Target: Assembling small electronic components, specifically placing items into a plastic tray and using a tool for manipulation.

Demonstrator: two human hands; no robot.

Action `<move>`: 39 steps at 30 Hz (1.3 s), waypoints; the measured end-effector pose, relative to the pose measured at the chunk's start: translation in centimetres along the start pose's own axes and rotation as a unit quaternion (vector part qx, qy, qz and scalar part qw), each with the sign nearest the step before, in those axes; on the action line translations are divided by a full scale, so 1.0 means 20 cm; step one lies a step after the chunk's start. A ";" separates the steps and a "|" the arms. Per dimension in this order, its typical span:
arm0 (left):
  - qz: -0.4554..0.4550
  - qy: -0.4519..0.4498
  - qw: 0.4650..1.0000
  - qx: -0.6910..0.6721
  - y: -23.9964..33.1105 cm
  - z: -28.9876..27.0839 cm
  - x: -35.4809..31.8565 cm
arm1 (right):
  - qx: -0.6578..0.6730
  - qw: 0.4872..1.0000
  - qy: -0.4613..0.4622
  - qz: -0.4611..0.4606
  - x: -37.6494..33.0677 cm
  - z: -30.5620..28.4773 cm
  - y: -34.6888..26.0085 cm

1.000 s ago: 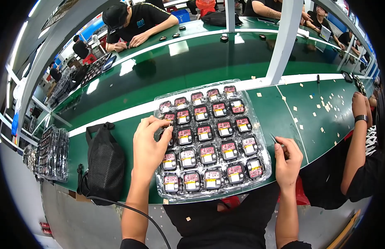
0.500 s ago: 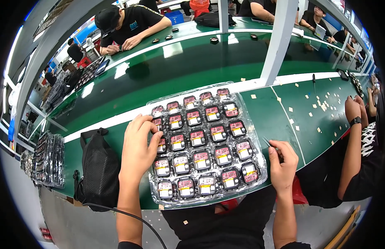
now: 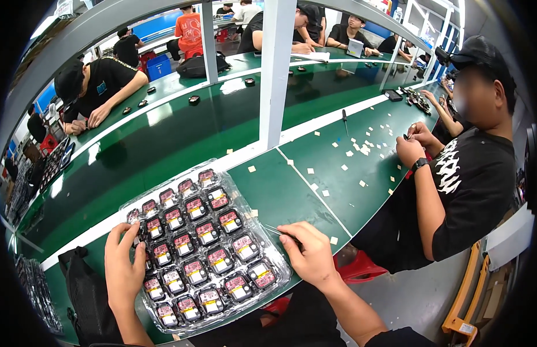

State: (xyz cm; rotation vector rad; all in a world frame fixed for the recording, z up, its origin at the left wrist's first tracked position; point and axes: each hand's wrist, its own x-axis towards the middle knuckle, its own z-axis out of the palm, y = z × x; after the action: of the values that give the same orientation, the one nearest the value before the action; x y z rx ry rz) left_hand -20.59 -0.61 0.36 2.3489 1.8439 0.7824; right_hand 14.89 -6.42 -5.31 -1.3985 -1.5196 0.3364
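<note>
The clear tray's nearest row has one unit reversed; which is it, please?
The rightmost unit: its white label lies beyond its red area, while the other four have theirs nearer.

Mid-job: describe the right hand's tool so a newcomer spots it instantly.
On the green bench, find the clear tray of dark-cased modules. Beside its right edge, the wearer's right hand holds a thin metal tool. Its slender, pointed shape sets it apart from the squat modules.

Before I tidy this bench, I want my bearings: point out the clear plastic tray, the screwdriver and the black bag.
Clear plastic tray (image 3: pixel 269 253), head view: right-hand rim.
Screwdriver (image 3: pixel 345 118), head view: dark handle.
Black bag (image 3: pixel 87 292), head view: middle of its body.
</note>
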 end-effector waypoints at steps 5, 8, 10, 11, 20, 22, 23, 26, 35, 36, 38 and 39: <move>-0.005 0.002 1.000 -0.016 -0.01 0.03 -0.01 | -0.012 1.000 -0.009 0.003 0.01 0.00 0.00; 0.026 0.012 0.999 0.019 -0.02 0.03 -0.03 | -0.007 1.000 -0.007 -0.010 0.00 0.00 0.01; 0.015 0.010 1.000 0.001 -0.01 0.03 -0.02 | -0.013 1.000 -0.010 -0.007 0.00 0.00 0.01; 0.002 0.008 1.000 -0.016 0.00 0.03 -0.02 | -0.018 1.000 -0.013 -0.005 0.00 0.00 0.01; 0.038 0.047 0.998 -0.023 -0.03 0.02 -0.06 | -0.023 1.000 -0.010 -0.008 0.00 0.00 0.00; 0.018 0.049 0.998 -0.046 0.00 0.02 -0.06 | -0.021 1.000 -0.010 -0.008 0.00 0.01 0.01; 0.017 0.049 0.998 -0.046 -0.01 0.02 -0.05 | -0.019 1.000 -0.011 -0.009 -0.01 0.01 0.01; 0.034 0.066 0.996 -0.045 -0.01 0.02 -0.04 | -0.017 1.000 -0.017 -0.003 0.00 0.00 0.01; 0.014 0.093 0.995 -0.034 -0.01 0.05 -0.05 | -0.016 1.000 -0.025 0.002 -0.01 0.00 0.00; 0.014 0.093 0.995 -0.034 -0.01 0.05 -0.05 | -0.017 1.000 -0.025 0.003 -0.01 0.00 0.00; 0.011 0.098 0.995 -0.018 -0.02 0.06 -0.05 | -0.012 1.000 -0.018 -0.004 -0.01 0.01 0.01; 0.010 0.097 0.995 -0.017 -0.03 0.06 -0.05 | -0.012 1.000 -0.019 -0.004 -0.01 0.01 0.01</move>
State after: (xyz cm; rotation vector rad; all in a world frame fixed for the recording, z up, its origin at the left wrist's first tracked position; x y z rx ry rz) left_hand -20.78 -1.15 -1.21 2.3487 1.8603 1.0702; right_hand 14.84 -6.44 -5.59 -1.4113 -1.5645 0.3439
